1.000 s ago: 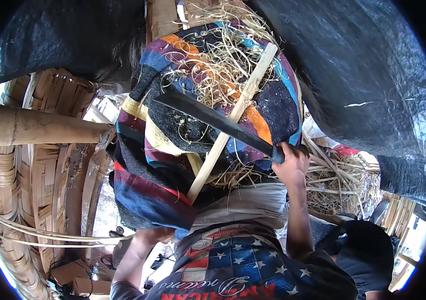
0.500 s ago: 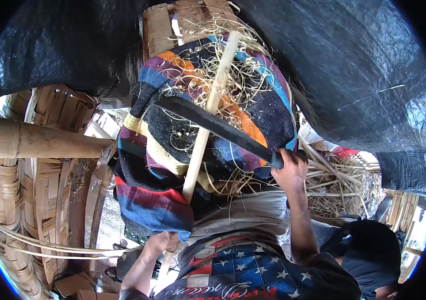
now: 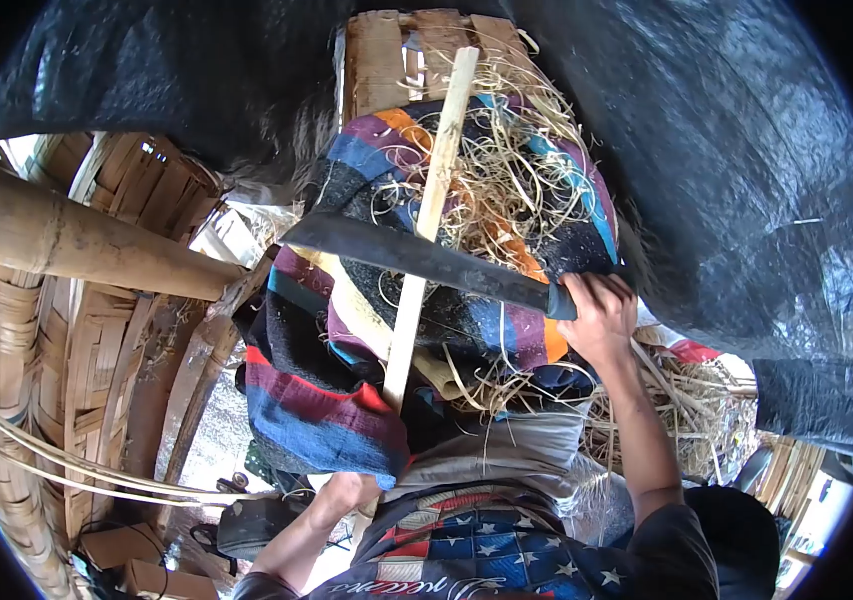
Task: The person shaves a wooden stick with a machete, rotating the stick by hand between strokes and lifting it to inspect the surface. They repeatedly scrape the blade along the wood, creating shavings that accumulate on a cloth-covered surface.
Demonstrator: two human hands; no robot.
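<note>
My right hand [image 3: 601,310] is closed round the handle of a machete [image 3: 416,255], whose long dark blade points left. The blade lies across a pale bamboo strip [image 3: 436,190], which runs from the far end of a striped cloth [image 3: 326,415] toward my body. Near my waist, my left hand [image 3: 348,490] is closed round the strip's lower part, its fingers partly hidden by the cloth's edge. Thin curled bamboo shavings [image 3: 511,190] are heaped on the cloth, mostly right of the strip.
A thick bamboo pole [image 3: 96,235] juts in from the left, before woven bamboo baskets [image 3: 6,360]. Black plastic sheeting [image 3: 726,180] hangs on both sides. More shavings [image 3: 676,410] lie at right. A person in a dark cap [image 3: 731,540] is close at lower right.
The view has shifted, so the cloth and hands appear further right. The machete still crosses the strip, its blade turned flatter to view. The nearby person is now more hidden behind my right arm.
</note>
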